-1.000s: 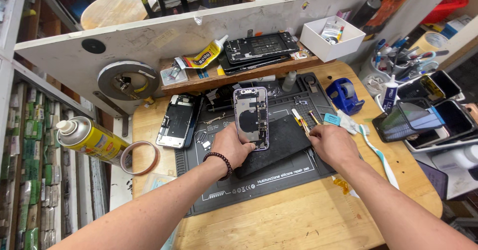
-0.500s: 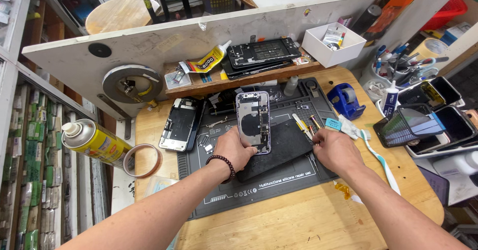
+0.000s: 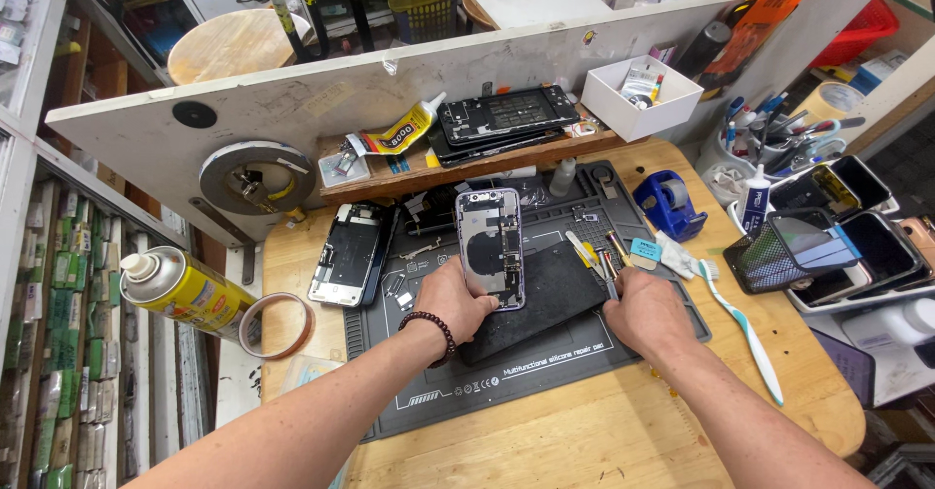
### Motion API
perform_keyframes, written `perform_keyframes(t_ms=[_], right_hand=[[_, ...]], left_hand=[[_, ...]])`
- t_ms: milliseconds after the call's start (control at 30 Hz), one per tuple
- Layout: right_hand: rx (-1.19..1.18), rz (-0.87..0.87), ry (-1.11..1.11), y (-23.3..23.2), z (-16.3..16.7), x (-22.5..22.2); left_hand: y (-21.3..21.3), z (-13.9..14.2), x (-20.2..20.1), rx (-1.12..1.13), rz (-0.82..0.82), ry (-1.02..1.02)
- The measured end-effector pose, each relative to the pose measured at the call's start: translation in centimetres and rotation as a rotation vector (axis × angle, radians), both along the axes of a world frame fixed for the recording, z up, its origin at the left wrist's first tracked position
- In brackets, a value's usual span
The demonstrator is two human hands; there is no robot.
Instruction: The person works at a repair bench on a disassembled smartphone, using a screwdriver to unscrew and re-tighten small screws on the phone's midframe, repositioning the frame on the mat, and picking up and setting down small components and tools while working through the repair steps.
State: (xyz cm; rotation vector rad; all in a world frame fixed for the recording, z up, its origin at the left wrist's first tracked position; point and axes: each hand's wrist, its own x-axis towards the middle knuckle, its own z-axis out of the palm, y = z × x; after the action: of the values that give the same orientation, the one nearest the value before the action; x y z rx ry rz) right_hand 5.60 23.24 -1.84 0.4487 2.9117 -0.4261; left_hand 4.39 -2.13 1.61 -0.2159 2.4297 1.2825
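Phone housing (image 3: 490, 247) — opened, internals bare — stands propped on the black pad (image 3: 545, 299), its lower edge pinched in the left hand (image 3: 456, 304). Light, stiff, fragile; best gripped by the frame edges. Right hand (image 3: 648, 312) curls around tweezers (image 3: 596, 267) — beside it.

The opened phone housing (image 3: 490, 247) shows silver metal with a lilac rim, over a black slab (image 3: 541, 299) on a dark grey repair mat (image 3: 526, 372) — white lettering along its edge. Nearby: a yellow spray can (image 3: 185, 289), a blue tape dispenser (image 3: 668, 204), a white-and-turquoise toothbrush (image 3: 742, 328).
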Motion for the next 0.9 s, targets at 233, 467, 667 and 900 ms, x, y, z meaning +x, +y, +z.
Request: perform_keyframes(t_ms=[233, 467, 667, 900], right_hand=[[-0.009, -0.025, -0.043, 0.3, 0.8, 0.2], [-0.045, -0.011, 0.006, 0.3, 0.8, 0.3], [-0.036, -0.032, 0.176, 1.3, -0.5, 0.1], [-0.060, -0.075, 0.135, 1.5, -0.5, -0.4]], left_hand=[[0.2, 0.6, 0.0, -0.012, 0.002, -0.019], [0.3, 1.1, 0.0, -0.010, 0.011, -0.024], [0.5, 1.1, 0.1, -0.012, 0.013, -0.031], [0.4, 0.9, 0.0, -0.029, 0.007, -0.028]])
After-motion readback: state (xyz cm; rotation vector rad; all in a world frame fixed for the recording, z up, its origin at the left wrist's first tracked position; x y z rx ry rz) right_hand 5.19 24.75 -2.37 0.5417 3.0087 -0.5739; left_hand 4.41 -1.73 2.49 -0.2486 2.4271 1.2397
